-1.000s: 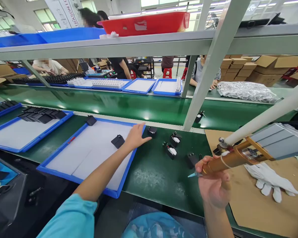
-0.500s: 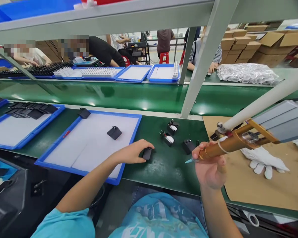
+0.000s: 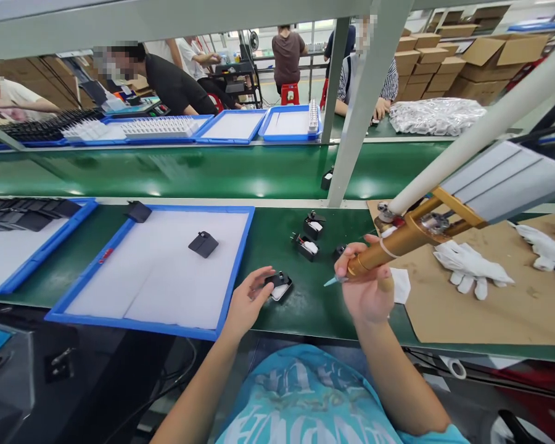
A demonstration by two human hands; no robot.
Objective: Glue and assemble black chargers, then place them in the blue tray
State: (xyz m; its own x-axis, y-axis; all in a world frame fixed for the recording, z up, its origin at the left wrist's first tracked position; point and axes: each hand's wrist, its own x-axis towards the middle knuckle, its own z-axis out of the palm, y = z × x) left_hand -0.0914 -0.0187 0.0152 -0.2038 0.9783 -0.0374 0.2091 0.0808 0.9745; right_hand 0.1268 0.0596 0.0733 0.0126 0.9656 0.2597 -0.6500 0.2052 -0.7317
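My left hand [image 3: 248,301] is closed with fingertips and thumb on a small black power adapter [image 3: 283,281] on the green bench. Its cover part is lifted and tilted, and white shows inside the case. My right hand [image 3: 367,290] is wrapped round a gold-coloured glue dispensing gun [image 3: 383,251], whose pale blue nozzle [image 3: 332,281] points left, apart from the adapter. Beyond the hands lie two opened adapters, a nearer one [image 3: 306,247] and a farther one [image 3: 314,226], with white insides. Another black adapter [image 3: 338,252] is partly hidden behind my right hand.
A blue-rimmed tray [image 3: 241,259] at left holds one black adapter [image 3: 203,244], with another [image 3: 139,211] on its back-left corner. White gloves [image 3: 472,265] lie on cardboard [image 3: 444,320] at right. A slanted frame post [image 3: 357,117] and a green conveyor [image 3: 213,169] stand beyond. Co-workers sit opposite.
The adapter under my left hand now shows its white inside, with its cover tilted up. My view has shifted. A black adapter now shows on the conveyor by the post.
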